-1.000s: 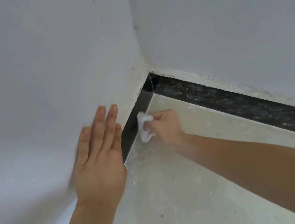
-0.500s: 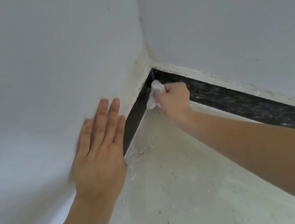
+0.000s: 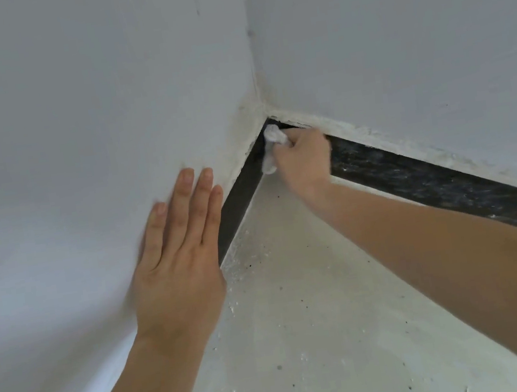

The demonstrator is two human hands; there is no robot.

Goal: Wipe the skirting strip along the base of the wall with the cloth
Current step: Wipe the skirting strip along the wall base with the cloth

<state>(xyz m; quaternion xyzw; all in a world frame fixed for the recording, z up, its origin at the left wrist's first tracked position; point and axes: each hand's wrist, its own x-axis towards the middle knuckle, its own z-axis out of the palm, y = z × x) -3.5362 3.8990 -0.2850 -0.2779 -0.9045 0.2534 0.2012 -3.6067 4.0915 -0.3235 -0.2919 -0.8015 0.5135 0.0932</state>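
A black skirting strip (image 3: 431, 184) runs along the base of both white walls and meets in the corner. Its right stretch is smeared with pale dust. My right hand (image 3: 303, 159) grips a small bunched white cloth (image 3: 272, 147) and holds it against the strip right at the corner. My left hand (image 3: 179, 256) lies flat on the left wall (image 3: 78, 154), fingers straight and together, just above the left stretch of the strip.
The pale floor (image 3: 320, 336) is speckled with dark dots and white flecks, thickest along the left strip. Rough white filler lines the top edge of the strip on the right wall (image 3: 395, 43).
My right hand has carried the cloth along the left strip, away from me and into the corner. My left hand has stayed flat on the wall.
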